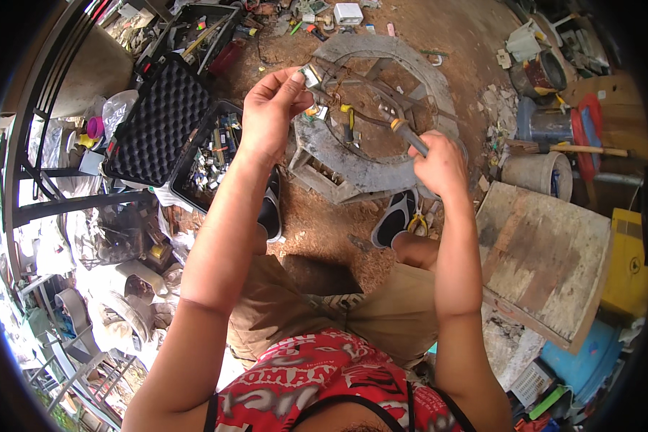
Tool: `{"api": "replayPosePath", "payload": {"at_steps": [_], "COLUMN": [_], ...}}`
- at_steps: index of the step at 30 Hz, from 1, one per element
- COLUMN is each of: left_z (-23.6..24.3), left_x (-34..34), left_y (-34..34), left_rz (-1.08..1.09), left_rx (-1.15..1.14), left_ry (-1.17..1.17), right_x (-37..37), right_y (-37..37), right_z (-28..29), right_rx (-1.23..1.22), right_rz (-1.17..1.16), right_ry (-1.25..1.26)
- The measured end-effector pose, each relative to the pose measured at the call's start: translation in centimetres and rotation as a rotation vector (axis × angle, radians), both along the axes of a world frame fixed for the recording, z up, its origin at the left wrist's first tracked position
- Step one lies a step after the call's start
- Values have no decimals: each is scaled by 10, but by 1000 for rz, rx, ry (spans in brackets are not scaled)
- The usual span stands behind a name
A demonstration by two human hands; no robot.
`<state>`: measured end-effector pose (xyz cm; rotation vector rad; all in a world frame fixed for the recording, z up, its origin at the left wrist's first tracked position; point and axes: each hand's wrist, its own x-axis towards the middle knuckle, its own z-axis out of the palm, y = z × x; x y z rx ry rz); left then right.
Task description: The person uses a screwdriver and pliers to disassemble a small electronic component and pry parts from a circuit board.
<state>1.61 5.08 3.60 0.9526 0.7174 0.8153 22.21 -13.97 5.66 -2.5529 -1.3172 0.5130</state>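
Note:
My left hand [279, 104] pinches a small flat electronic part [310, 76], pale with a gold-coloured edge, between thumb and fingers above the near left of a ring-shaped grey wooden frame [338, 164]. In my right hand [441, 163] is what looks like a hammer [407, 135], with a grey handle and an orange band. Its metal end points up and left over the ring, apart from the electronic part. Between the two hands, a yellow-and-black hand tool [348, 124] rests at the ring's inner edge. Another small pale piece [321, 113] lies on the ring closer to my left hand.
An open black case [219, 119] with a foam-lined lid [155, 126] holds many small electronic parts at left. Yellow-handled pliers [418, 222] lie beside my right shoe [394, 219]. A worn wooden board [543, 259], a bucket [529, 171] and a yellow case [625, 263] stand at right.

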Motion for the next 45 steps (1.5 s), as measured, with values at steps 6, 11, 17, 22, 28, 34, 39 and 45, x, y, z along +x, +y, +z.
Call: {"api": "replayPosePath", "payload": {"at_steps": [6, 11, 17, 22, 28, 34, 39, 45], "left_z": [7, 5, 8, 6, 2, -5, 0, -11], "left_x": [6, 4, 9, 10, 15, 21, 24, 25], "left_y": [-7, -7, -12, -14, -20, -29, -34, -36], "left_rz": [-81, -155, -138, -122, -93, -87, -82, -47], "left_rx": [-28, -109, -121, -102, -32, 53, 73, 226], "left_ry": [-66, -132, -141, -106, -50, -39, -22, 1], "right_x": [11, -2, -44, -58, -60, -60, -62, -61], "right_y": [-22, -5, 19, 18, 18, 19, 18, 19], "right_z": [-21, -9, -10, -10, -6, -10, -8, -9], "right_rx": [-94, 210, 742, 575, 536, 498, 478, 444], "right_rz": [84, 13, 204, 245, 244, 230, 208, 197], "right_ry": [-351, -65, -82, -259, -373, -424, -469, -430]}}
